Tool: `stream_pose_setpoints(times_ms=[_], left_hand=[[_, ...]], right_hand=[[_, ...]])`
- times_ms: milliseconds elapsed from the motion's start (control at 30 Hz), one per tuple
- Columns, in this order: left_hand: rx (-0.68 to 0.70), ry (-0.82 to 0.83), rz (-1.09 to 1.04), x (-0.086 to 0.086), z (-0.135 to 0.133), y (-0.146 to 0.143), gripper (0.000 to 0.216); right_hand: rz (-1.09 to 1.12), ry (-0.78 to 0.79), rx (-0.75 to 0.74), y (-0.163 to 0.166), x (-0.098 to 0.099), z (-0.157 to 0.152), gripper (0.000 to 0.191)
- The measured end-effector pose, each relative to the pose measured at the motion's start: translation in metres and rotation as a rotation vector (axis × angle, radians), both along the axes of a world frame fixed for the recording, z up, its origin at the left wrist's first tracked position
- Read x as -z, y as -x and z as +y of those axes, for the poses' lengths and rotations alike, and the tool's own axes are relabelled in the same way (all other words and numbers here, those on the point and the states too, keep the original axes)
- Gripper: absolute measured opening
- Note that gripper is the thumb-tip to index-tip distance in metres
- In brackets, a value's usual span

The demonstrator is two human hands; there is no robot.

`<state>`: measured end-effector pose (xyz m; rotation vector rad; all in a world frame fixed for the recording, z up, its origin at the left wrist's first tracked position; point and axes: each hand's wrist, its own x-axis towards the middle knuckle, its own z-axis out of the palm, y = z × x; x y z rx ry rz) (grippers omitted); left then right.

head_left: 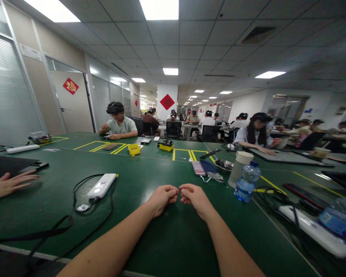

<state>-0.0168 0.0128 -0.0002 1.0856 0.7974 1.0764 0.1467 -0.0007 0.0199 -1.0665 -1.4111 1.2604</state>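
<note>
Over the green tabletop, my left hand and my right hand face each other with a small gap between their fingertips. Both are closed, thumb pressed to forefinger in a pinch, with the other fingers curled in. Whatever the pinched fingers hold, if anything, is too small or hidden to make out. To the left of my left hand lies a white power bank with a black cable. Nearest to my right hand, farther back on the table, is a grey cloth.
A clear water bottle, a pale tumbler and a metal bowl stand to the right. Yellow trays sit farther back. Another person's hand rests at far left. Cables and another white device lie at right.
</note>
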Motion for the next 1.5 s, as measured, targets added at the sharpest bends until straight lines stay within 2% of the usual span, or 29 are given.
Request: stream_pose_setpoints(times_ms=[100, 333, 500, 633, 800, 933, 1067, 1200, 1367, 1500], left_hand=[[-0.007, 0.069, -0.046, -0.002, 0.001, 0.000, 0.013], [-0.020, 0.214, -0.093, -0.007, 0.000, 0.002, 0.020], [-0.012, 0.269, -0.144, -0.005, 0.002, 0.003, 0.029], [0.001, 0.259, -0.133, -0.007, 0.000, 0.002, 0.025], [0.019, 0.109, 0.002, -0.006, -0.004, 0.000, 0.012], [-0.024, -0.106, 0.125, -0.007, -0.006, -0.001, 0.019], [-0.084, -0.274, 0.164, -0.012, -0.005, -0.002, 0.029], [-0.105, -0.390, 0.172, -0.017, -0.005, -0.004, 0.025], [-0.192, -0.504, 0.239, -0.023, -0.012, -0.003, 0.025], [-0.225, -0.538, 0.287, -0.024, -0.013, -0.002, 0.025]], right_hand=[[0.034, 0.052, -0.018, -0.002, 0.000, 0.000, 0.027], [0.204, 0.313, -0.059, -0.003, 0.000, 0.001, 0.048], [0.237, 0.352, -0.042, -0.001, -0.004, 0.000, 0.051], [0.212, 0.333, -0.030, -0.002, -0.003, 0.000, 0.045], [0.039, 0.239, -0.088, -0.003, 0.002, -0.001, 0.027], [-0.040, 0.127, -0.100, 0.000, 0.005, -0.002, 0.026], [0.021, -0.012, -0.041, 0.003, 0.003, -0.002, 0.032], [0.049, -0.115, -0.026, 0.005, -0.003, -0.004, 0.026], [0.095, -0.127, -0.007, 0.006, -0.011, -0.008, 0.024], [0.112, -0.140, 0.002, 0.006, -0.010, -0.007, 0.024]])
